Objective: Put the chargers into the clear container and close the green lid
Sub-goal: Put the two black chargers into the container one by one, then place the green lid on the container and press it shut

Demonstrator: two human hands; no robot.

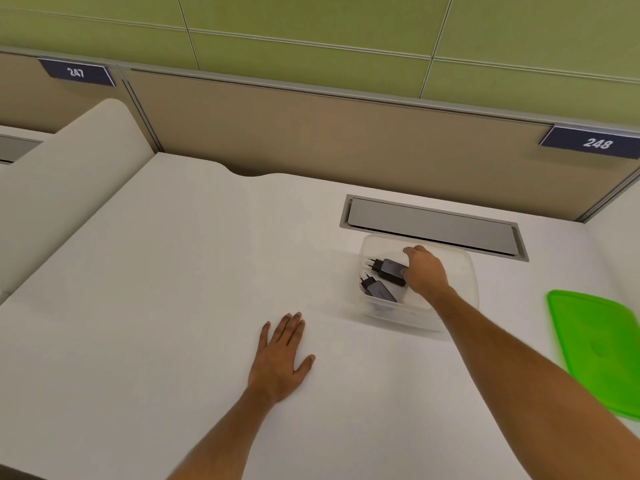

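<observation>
A broad white desk fills the view, backed at 12 o'clock by a tan partition panel bearing number plates. A grey rectangular cable hatch is set into the desk at about 1 o'clock. At 3 o'clock a flat bright green plastic lid lies on the desk, apart from the clear rectangular plastic container, which sits open just below the hatch. The left hand rests palm down at the centre of the desk, fingers loosely spread, touching nothing else. The right hand reaches into the container, its fingers closed around the upper black plug-in charger. A second black charger with a grey face lies inside the container just below, at 6 o'clock from the first.
</observation>
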